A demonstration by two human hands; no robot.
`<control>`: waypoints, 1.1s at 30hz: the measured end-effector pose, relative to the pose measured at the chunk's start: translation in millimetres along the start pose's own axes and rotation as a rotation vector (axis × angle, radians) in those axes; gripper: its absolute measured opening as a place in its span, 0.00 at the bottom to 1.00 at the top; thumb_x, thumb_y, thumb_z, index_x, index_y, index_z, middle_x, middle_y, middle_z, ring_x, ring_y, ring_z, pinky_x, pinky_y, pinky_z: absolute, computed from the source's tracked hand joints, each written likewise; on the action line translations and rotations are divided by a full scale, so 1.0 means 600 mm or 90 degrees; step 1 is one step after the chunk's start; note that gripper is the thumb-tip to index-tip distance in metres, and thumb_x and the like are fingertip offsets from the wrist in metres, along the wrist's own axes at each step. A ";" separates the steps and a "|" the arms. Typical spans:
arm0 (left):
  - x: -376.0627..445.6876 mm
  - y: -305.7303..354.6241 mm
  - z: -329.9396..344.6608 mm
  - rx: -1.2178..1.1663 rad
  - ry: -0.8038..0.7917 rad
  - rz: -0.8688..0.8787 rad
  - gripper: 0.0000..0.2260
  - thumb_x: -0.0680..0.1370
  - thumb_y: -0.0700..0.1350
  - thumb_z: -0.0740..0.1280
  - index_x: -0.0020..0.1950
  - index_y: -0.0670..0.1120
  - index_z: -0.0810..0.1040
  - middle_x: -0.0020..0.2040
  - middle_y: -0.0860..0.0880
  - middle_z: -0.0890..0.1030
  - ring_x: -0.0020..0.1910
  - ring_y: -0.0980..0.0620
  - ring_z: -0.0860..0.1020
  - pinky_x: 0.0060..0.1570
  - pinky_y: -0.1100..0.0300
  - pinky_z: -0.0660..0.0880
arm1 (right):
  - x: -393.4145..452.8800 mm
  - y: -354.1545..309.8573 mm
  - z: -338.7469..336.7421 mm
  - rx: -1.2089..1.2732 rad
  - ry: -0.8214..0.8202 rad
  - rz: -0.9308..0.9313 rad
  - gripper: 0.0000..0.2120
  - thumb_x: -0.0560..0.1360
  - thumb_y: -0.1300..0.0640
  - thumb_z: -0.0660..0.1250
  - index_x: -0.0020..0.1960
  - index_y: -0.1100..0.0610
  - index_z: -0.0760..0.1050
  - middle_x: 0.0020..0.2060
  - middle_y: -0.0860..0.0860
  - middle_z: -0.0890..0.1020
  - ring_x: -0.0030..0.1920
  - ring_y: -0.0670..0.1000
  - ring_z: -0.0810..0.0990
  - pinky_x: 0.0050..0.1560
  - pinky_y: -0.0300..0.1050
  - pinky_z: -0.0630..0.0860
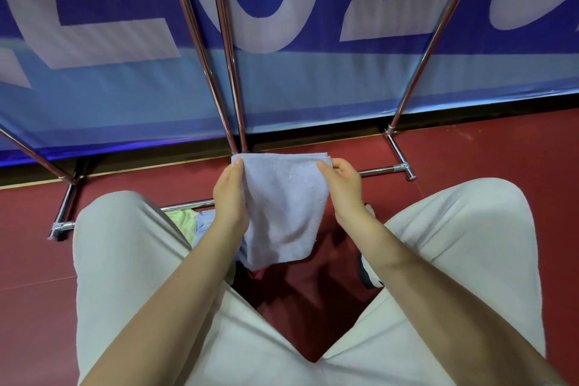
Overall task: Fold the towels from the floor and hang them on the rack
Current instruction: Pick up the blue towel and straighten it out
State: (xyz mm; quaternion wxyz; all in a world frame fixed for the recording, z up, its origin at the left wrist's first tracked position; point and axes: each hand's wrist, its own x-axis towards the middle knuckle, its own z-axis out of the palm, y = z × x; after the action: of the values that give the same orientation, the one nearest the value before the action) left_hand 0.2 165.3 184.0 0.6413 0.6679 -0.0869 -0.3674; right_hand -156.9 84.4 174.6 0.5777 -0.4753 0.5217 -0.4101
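Two hands, left hand (230,194) and right hand (343,186), pinch the top corners of the folded pale-blue terry towel (283,213), likely squaring it for the chrome tubular rack (233,72).

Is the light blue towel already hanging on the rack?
No, the light blue towel is held up by its top corners in the left hand and the right hand, in front of the rack.

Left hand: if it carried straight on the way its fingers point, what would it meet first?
The left hand grips the light blue towel with its fingers pointing up the image. Straight on, it would probably meet the rack's two chrome poles first, then the blue banner; depth is unclear from this view.
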 end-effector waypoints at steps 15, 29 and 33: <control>-0.033 -0.014 0.040 -0.022 -0.104 0.036 0.11 0.82 0.48 0.59 0.46 0.50 0.80 0.34 0.58 0.80 0.34 0.62 0.77 0.37 0.65 0.72 | -0.037 -0.014 0.091 -0.028 -0.079 -0.063 0.03 0.74 0.60 0.69 0.43 0.59 0.75 0.32 0.46 0.77 0.34 0.43 0.74 0.35 0.33 0.70; -0.011 0.013 0.010 -0.045 -0.158 -0.010 0.12 0.83 0.48 0.57 0.45 0.48 0.75 0.39 0.52 0.79 0.35 0.58 0.78 0.33 0.68 0.76 | -0.034 -0.014 0.096 -0.238 -0.171 -0.297 0.11 0.73 0.64 0.67 0.48 0.50 0.80 0.39 0.43 0.74 0.41 0.39 0.73 0.47 0.32 0.69; -0.008 0.025 0.008 -0.046 -0.200 -0.040 0.14 0.83 0.46 0.56 0.46 0.43 0.78 0.37 0.49 0.83 0.40 0.56 0.82 0.36 0.64 0.77 | -0.039 -0.013 0.091 -0.186 -0.082 -0.319 0.19 0.68 0.60 0.73 0.56 0.51 0.72 0.46 0.39 0.71 0.51 0.46 0.70 0.52 0.33 0.67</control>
State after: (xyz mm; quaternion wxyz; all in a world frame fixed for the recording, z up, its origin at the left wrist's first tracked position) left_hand -0.9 161.8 200.0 0.6314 0.5811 -0.1520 -0.4905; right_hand -105.4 112.1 187.3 0.4158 -0.6924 0.4038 -0.4297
